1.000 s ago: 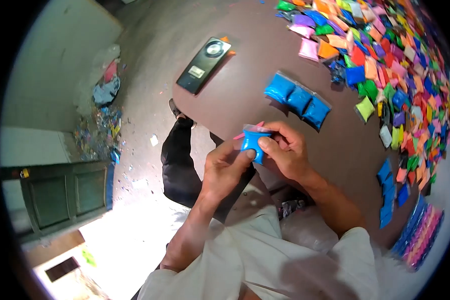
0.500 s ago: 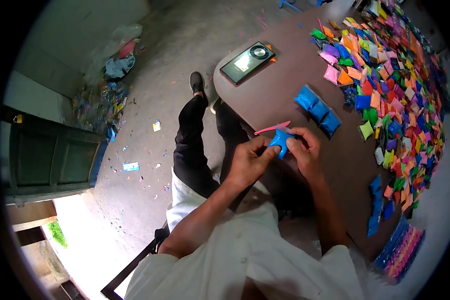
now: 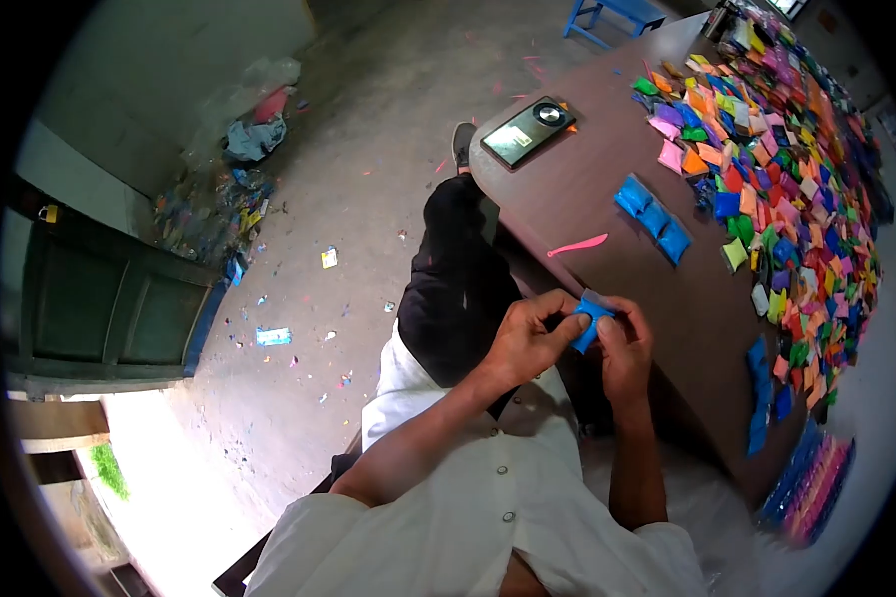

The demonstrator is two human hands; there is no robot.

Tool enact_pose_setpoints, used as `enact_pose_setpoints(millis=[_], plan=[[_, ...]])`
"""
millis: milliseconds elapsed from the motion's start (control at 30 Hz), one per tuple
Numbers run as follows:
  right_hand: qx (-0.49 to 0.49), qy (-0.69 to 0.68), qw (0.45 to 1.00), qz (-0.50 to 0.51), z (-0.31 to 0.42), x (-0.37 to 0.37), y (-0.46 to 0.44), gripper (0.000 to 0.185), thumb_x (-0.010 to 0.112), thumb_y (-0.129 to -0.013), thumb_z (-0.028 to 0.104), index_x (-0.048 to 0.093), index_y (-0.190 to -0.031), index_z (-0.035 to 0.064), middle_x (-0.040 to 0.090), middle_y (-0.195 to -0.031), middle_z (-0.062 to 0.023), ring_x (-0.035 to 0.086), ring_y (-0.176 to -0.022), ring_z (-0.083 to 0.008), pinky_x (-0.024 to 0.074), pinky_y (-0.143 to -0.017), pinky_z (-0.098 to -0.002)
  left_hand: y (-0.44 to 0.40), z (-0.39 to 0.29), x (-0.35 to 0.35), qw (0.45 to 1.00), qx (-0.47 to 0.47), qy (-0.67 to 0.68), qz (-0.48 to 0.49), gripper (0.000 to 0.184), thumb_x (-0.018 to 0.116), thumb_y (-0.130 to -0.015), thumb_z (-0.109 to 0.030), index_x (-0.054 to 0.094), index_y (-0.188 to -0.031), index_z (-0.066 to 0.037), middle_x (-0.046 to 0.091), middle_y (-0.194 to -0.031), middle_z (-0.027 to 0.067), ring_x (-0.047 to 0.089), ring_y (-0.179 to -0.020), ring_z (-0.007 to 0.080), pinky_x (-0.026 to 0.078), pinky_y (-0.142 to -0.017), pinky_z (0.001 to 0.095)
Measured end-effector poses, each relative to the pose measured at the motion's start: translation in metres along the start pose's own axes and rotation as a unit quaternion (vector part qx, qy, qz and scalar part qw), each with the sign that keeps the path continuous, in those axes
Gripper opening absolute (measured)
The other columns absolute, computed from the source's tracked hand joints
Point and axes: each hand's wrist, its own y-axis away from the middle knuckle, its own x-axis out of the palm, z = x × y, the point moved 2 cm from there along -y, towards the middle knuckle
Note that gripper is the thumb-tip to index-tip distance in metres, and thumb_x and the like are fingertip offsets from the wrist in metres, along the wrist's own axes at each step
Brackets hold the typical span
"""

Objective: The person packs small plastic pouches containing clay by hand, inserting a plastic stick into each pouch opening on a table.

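Note:
A small blue packet [image 3: 593,320] with a clear top edge is pinched between my two hands, just off the table's edge. My left hand [image 3: 530,338] grips its left side with thumb and fingers. On the right side, my right hand [image 3: 624,350] holds it the same way. A pink plastic knife [image 3: 577,246] lies on the brown table [image 3: 538,204] beyond my hands. Farther right rests a joined strip of blue packets [image 3: 653,219].
Many coloured packets [image 3: 767,199] cover the table's right side. A phone [image 3: 528,132] lies near the rounded corner. Another blue strip [image 3: 759,393] and bundled blue and pink packs [image 3: 808,485] are at lower right. A blue stool [image 3: 615,18] stands behind; litter [image 3: 209,214] lies on the floor.
The view has shifted, so the table appears farther right. My hands have drawn the blue packet nearer my body, away from the pink knife, which now shows in full.

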Motion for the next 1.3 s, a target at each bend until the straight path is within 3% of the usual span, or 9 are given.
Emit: enact_pose_setpoints(millis=[133, 200, 300, 433, 600, 833, 900, 1200, 1300], plan=[[-0.002, -0.033, 0.999, -0.026, -0.004, 0.0, 0.018, 0.021, 0.068, -0.102, 0.011, 0.068, -0.12, -0.0002, 0.065, -0.101, 0.0011, 0.057, -0.091, -0.0061, 0.0467, -0.082, -0.0228, 0.006, -0.005, 0.004, 1.0, 0.007, 0.018, 0.015, 0.014, 0.072, -0.102, -0.012, 0.072, -0.107, 0.002, 0.072, -0.094, 0.0022, 0.066, -0.086, 0.0074, 0.055, -0.076, 0.0257], [-0.016, -0.012, 0.999, -0.037, -0.006, 0.002, 0.022, 0.019, 0.068, -0.102, 0.011, 0.069, -0.118, -0.0002, 0.065, -0.1, 0.0014, 0.057, -0.09, -0.0055, 0.0462, -0.081, -0.0226, 0.01, -0.006, 0.006, 1.0, -0.013, 0.009, 0.0, 0.019, 0.073, -0.102, -0.017, 0.071, -0.101, 0.001, 0.069, -0.082, -0.001, 0.057, -0.073, 0.0033, 0.048, -0.063, 0.0241], [-0.033, 0.045, 0.997, -0.045, 0.0, 0.011, 0.024, 0.018, 0.07, -0.102, 0.011, 0.071, -0.115, -0.0005, 0.066, -0.098, 0.0019, 0.056, -0.088, -0.0045, 0.0454, -0.08, -0.0222, 0.008, 0.008, 0.0, 0.999, -0.024, 0.021, 0.005, 0.017, 0.072, -0.103, -0.015, 0.072, -0.106, 0.002, 0.071, -0.093, 0.0004, 0.064, -0.085, 0.0057, 0.053, -0.075, 0.024], [-0.017, 0.106, 0.994, -0.025, -0.007, 0.014, 0.023, 0.02, 0.071, -0.102, 0.012, 0.07, -0.116, -0.0015, 0.065, -0.097, 0.0026, 0.055, -0.086, -0.0036, 0.0447, -0.077, -0.0217, 0.009, 0.018, -0.012, 0.999, -0.031, 0.031, -0.008, 0.016, 0.072, -0.102, -0.014, 0.073, -0.104, 0.002, 0.07, -0.089, 0.0009, 0.063, -0.082, 0.0057, 0.053, -0.072, 0.0245], [0.012, 0.119, 0.992, -0.029, -0.014, 0.035, 0.012, 0.021, 0.067, -0.104, 0.013, 0.069, -0.119, -0.0017, 0.065, -0.097, 0.0022, 0.055, -0.086, -0.0041, 0.045, -0.077, -0.0219, 0.009, 0.006, -0.032, 0.993, 0.06, -0.06, -0.082, 0.016, 0.073, -0.101, -0.013, 0.072, -0.099, 0.004, 0.071, -0.083, 0.0026, 0.062, -0.078, 0.0055, 0.053, -0.069, 0.0254], [-0.014, 0.139, 0.987, -0.082, -0.027, 0.038, 0.0, 0.022, 0.065, -0.106, 0.015, 0.069, -0.119, -0.0013, 0.068, -0.104, -0.0009, 0.059, -0.094, -0.0074, 0.0477, -0.085, -0.0245, 0.007, 0.021, -0.036, 0.995, 0.003, 0.065, -0.079, 0.019, 0.074, -0.101, -0.016, 0.074, -0.103, 0.003, 0.071, -0.085, 0.0021, 0.061, -0.077, 0.0049, 0.051, -0.068, 0.0247], [-0.003, 0.146, 0.986, -0.082, -0.025, 0.041, -0.001, 0.022, 0.065, -0.106, 0.016, 0.07, -0.118, -0.0012, 0.068, -0.105, -0.001, 0.059, -0.095, -0.0078, 0.0476, -0.086, -0.0248, 0.008, 0.022, -0.038, 0.996, -0.055, 0.06, -0.04, 0.019, 0.074, -0.101, -0.016, 0.073, -0.101, 0.002, 0.069, -0.081, 0.0013, 0.059, -0.075, 0.0043, 0.049, -0.065, 0.0243], [0.051, 0.094, 0.993, -0.049, -0.026, 0.054, -0.008, 0.027, 0.061, -0.107, 0.017, 0.065, -0.127, -0.0014, 0.068, -0.112, -0.0044, 0.061, -0.099, -0.0093, 0.049, -0.088, -0.0268, 0.003, 0.019, -0.052, 0.994, 0.03, -0.078, -0.073, 0.02, 0.074, -0.101, -0.017, 0.072, -0.097, 0.002, 0.068, -0.076, 0.0024, 0.06, -0.072, 0.0046, 0.049, -0.062, 0.0264], [0.043, 0.066, 0.996, -0.052, -0.029, 0.052, -0.009, 0.026, 0.061, -0.107, 0.015, 0.065, -0.126, -0.0011, 0.068, -0.112, -0.0048, 0.061, -0.1, -0.0099, 0.0497, -0.089, -0.0278, 0.002, 0.022, -0.049, 0.998, -0.024, -0.001, -0.052, 0.021, 0.074, -0.102, -0.018, 0.073, -0.101, 0.002, 0.071, -0.079, 0.003, 0.064, -0.077, 0.0053, 0.052, -0.066, 0.0259]])
